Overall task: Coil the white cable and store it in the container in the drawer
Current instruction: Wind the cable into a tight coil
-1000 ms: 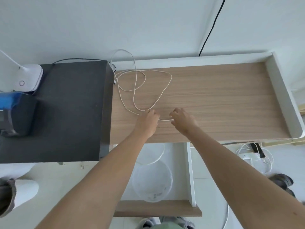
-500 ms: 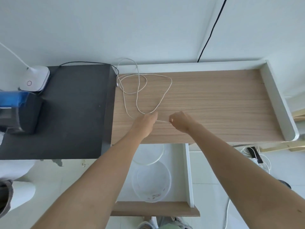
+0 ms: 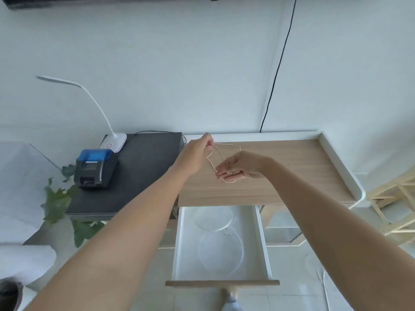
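Note:
The thin white cable (image 3: 233, 146) is lifted above the wooden desk (image 3: 292, 167) in loose loops strung between my two hands. My left hand (image 3: 197, 153) pinches one strand high near the desk's back left corner. My right hand (image 3: 238, 168) is palm up with the fingers curled over loops that hang below it. Under the desk's front edge the white drawer (image 3: 261, 232) is pulled out. A clear round container (image 3: 221, 252) lies in it, with a clear round lid (image 3: 213, 215) behind it.
A black side table (image 3: 143, 167) at the left carries a blue and black printer (image 3: 95, 168) and a white desk lamp (image 3: 113, 142). A green plant (image 3: 58, 198) is lower left. A black wire (image 3: 278, 63) runs down the wall. A wooden rack (image 3: 395, 205) stands right.
Both hands have lifted the cable off the desk and gathered its spread loops into a smaller bundle. The left hand rose toward the back; the camera view tilted up.

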Demonstrator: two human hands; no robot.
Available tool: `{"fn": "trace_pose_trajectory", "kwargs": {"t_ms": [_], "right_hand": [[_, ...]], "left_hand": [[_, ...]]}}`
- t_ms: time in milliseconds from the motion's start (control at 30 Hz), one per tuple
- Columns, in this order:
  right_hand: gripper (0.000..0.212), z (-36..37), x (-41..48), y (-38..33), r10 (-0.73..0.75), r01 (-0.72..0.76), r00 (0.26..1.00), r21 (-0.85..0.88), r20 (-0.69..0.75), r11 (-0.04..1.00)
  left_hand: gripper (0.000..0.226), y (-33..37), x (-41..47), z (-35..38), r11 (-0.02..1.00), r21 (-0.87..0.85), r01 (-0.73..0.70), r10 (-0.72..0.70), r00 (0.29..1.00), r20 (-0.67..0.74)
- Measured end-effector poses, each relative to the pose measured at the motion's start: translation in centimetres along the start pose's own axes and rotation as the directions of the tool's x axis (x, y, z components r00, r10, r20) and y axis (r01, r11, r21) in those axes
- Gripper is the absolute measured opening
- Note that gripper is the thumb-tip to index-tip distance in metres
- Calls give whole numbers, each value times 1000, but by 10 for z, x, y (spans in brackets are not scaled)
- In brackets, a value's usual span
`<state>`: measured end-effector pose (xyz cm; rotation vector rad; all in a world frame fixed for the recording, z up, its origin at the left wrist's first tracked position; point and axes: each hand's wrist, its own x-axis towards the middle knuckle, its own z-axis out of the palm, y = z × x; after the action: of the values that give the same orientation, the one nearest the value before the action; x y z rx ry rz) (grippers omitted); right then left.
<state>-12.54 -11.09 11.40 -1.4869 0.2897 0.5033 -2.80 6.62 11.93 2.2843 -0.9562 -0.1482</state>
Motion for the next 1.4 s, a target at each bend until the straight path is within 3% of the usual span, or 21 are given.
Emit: {"fn": "trace_pose_trajectory", "kwargs": {"t_ms": [67,133,200,267,367,467,533,667,800,933,1200,1400], "right_hand": [[22,19,-25,-23,-83,75,991,85,101,994],[22,43,-48,-44,-229,207,967,177,115,962],[19,62,-58,-64,-366,336,930,326,33,883],[14,79,-66,-82,-488,500,862,390,-139,773],[10,88,-81,-105,-581,688,717,254,-385,680],[12,83,-99,-123,-633,669,627,-102,-455,736],[17,83,-107,-130,-641,570,641,-297,-422,766],[25,97,-118,-129,-643,485,721,-474,-258,735],[29,93,-127,-120,-598,534,785,-311,-164,786],[32,83,-139,-121,-594,589,798,-76,-99,804],[26,65,-155,-117,-495,492,869,75,23,867],[23,66,-160,-118,-548,523,836,258,29,812]], "left_hand": [[8,21,-15,-24,996,-85,-5,3,1000,-24],[9,39,-32,-45,992,-117,-55,52,998,-31],[12,55,-40,-53,992,-107,-64,63,998,-14],[22,74,-49,-63,985,-172,10,-9,1000,8],[30,96,-62,-80,928,-371,34,7,994,109],[27,101,-73,-104,938,-347,-1,59,986,155],[26,103,-76,-121,963,-266,-38,79,986,146],[19,109,-69,-159,971,-186,-148,154,988,18],[12,120,-61,-179,960,-126,-251,244,967,-67],[8,131,-54,-177,939,-177,-293,281,955,-90],[6,146,-47,-167,920,-222,-324,307,946,-108],[13,154,-44,-159,914,-295,-278,236,957,-168]]}}
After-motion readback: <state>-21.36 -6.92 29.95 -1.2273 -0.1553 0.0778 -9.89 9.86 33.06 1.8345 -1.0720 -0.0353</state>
